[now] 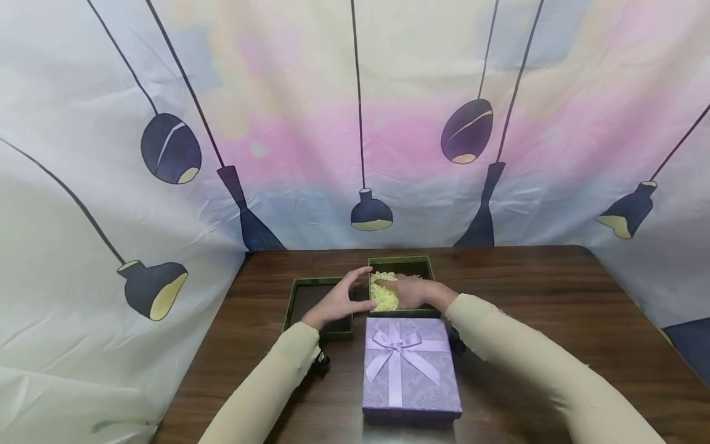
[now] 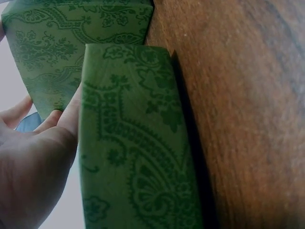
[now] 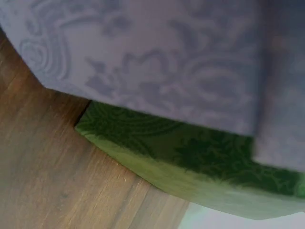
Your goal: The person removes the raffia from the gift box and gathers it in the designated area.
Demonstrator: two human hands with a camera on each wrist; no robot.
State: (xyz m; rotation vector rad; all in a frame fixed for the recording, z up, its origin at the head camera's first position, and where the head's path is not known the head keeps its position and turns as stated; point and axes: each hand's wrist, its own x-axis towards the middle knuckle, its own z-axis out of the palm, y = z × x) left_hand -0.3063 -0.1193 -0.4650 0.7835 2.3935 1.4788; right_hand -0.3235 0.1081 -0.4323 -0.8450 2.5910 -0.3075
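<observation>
A green patterned box (image 1: pixel 400 259), its top off, stands near the table's far edge with pale yellow shredded paper filler (image 1: pixel 385 299) in its left part. My right hand (image 1: pixel 412 292) reaches inside and touches the filler; most of its fingertips are hidden. At the box's left side is my left hand (image 1: pixel 341 303), thumb and fingers spread apart. In the left wrist view, the left hand's fingers (image 2: pixel 50 121) lie against the box's patterned wall (image 2: pixel 47 52). The right wrist view does not show the right hand.
A shallow green lid-like tray (image 1: pixel 296 302) with a dark inside lies left of the box, partly under my left forearm. Nearer me stands a closed purple gift box (image 1: pixel 410 391) with a lilac bow. A lamp-print curtain (image 1: pixel 310 154) hangs behind the wooden table (image 1: pixel 516 290).
</observation>
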